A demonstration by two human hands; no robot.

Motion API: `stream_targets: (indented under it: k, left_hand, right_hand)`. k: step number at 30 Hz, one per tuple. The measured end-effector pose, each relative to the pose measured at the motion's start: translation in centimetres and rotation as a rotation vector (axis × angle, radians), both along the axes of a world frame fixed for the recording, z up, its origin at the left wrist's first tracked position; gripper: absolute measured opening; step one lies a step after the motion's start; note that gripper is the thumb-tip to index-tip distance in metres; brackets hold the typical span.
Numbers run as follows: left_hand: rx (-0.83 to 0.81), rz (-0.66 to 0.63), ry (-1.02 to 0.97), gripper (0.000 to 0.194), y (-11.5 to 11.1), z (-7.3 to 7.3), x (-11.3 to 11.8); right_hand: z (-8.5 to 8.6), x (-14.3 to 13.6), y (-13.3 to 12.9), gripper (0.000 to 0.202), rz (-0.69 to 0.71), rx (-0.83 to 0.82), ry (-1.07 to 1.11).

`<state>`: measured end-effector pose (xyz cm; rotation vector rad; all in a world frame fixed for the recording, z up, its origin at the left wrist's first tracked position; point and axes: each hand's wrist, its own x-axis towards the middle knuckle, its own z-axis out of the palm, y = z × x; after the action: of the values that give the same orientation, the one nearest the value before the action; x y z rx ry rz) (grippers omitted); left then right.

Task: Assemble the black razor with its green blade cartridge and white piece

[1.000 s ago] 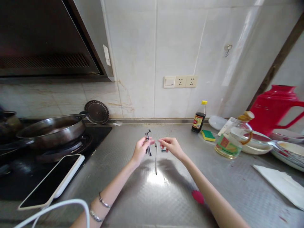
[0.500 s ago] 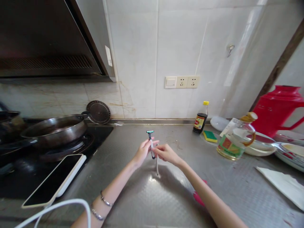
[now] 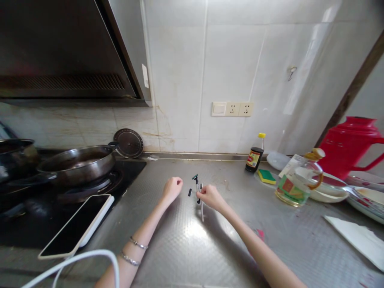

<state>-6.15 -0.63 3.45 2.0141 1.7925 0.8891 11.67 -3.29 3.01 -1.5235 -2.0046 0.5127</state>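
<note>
In my right hand (image 3: pixel 212 197) I pinch a razor (image 3: pixel 197 187) by its handle, its head pointing up and away from me. My left hand (image 3: pixel 173 188) is closed in a loose fist to the left of the razor, apart from it, and I see nothing in its fingers. Between the two hands a small black piece (image 3: pixel 190 192), perhaps the blade cover, lies on the steel counter (image 3: pixel 180 248). Under my right hand a thin pale strip (image 3: pixel 202 213) shows; the hand partly hides it.
Left are a phone (image 3: pixel 76 228) with a white cable (image 3: pixel 99 253), a pan (image 3: pixel 76 162) and the stove. To the right are a soy sauce bottle (image 3: pixel 255 154), a sponge (image 3: pixel 267 177), an oil jug (image 3: pixel 292 186), a red thermos (image 3: pixel 345 148), dishes and a white sheet (image 3: pixel 354 236).
My left hand has let go of the razor, moved left and closed. The black piece now shows on the counter. The razor stays in my right hand, its head tilted a little.
</note>
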Motion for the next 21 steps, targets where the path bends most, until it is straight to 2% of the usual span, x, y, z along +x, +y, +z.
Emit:
stream_targets:
  k: [3,9,21]
  left_hand:
    - [-0.018,-0.009,0.121,0.019,-0.1,-0.2,-0.2]
    - [-0.029,0.036,0.209,0.02,-0.6,-0.1,0.1]
    - [-0.03,0.031,0.26,0.02,-0.6,-0.2,0.3]
  right_hand:
    - [-0.4,-0.7,0.0,0.026,-0.021,-0.02,-0.159]
    - [-0.5,-1.7,0.0,0.024,-0.077,-0.065,-0.352]
    - [0.7,-2.5,0.2,0.036,-0.091,-0.186,-0.451]
